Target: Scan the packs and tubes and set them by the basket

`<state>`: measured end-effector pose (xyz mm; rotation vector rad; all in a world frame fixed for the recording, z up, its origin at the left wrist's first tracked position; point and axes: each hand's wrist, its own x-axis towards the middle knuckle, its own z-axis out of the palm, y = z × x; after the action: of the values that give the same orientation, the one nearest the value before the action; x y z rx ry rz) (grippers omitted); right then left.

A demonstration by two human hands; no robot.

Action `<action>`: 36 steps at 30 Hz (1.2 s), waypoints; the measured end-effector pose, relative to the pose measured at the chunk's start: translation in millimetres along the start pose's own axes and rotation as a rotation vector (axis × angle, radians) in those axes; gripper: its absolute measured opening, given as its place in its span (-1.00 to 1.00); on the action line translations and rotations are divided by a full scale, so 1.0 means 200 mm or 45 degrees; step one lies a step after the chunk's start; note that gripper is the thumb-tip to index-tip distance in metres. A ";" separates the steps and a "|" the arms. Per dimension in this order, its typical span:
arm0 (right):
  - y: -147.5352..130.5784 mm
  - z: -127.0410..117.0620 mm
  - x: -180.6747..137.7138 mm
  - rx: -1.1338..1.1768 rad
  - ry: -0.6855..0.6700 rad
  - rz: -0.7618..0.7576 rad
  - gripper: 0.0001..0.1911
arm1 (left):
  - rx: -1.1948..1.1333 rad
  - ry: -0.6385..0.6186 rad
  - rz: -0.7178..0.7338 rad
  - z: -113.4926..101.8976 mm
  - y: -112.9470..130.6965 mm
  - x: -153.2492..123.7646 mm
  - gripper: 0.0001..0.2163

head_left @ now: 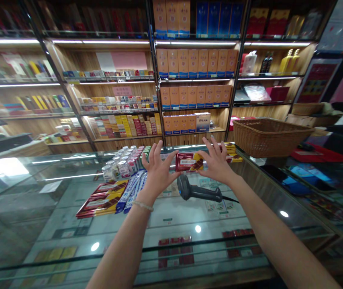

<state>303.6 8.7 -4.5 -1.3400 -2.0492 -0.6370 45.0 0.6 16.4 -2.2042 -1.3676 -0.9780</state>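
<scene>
A red and yellow packet of chocolate wafers [188, 162] is held upright, its front toward me, above the glass counter. My left hand [158, 166] pinches its left end between thumb and forefinger, the other fingers spread. At its right end my right hand [216, 162] grips in the same way. Just below the packet lies a black barcode scanner [200, 192], its cable running off to the right. Left of my left hand are more red and yellow wafer packets [103, 198], laid in an overlapping stack. Blue and white long packets [132, 192] lie between that stack and my left wrist.
Several small jars [119, 162] stand in rows behind the packets. A wicker basket [272, 134] sits at the right. Lit shelves of boxes [197, 62] line the back wall. The glass counter [150, 245] has goods displayed beneath it.
</scene>
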 end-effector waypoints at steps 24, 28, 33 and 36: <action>0.01 -0.04 0.09 -0.025 -0.038 0.139 -0.48 | 0.008 0.041 -0.128 0.06 -0.02 0.06 -0.45; 0.14 -0.08 0.05 -0.020 -0.058 0.145 -0.49 | 0.004 -0.003 -0.102 0.07 0.08 0.15 -0.43; 0.34 -0.11 -0.04 -0.051 -0.036 0.201 -0.48 | 0.027 -0.079 -0.094 0.13 0.29 0.27 -0.42; 0.47 -0.11 -0.12 -0.066 -0.020 0.243 -0.47 | 0.004 -0.137 -0.108 0.22 0.42 0.32 -0.41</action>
<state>402.7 13.9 1.4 -1.5527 -1.8985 -0.5999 154.3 29.2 37.2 -2.2414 -1.5200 -0.8966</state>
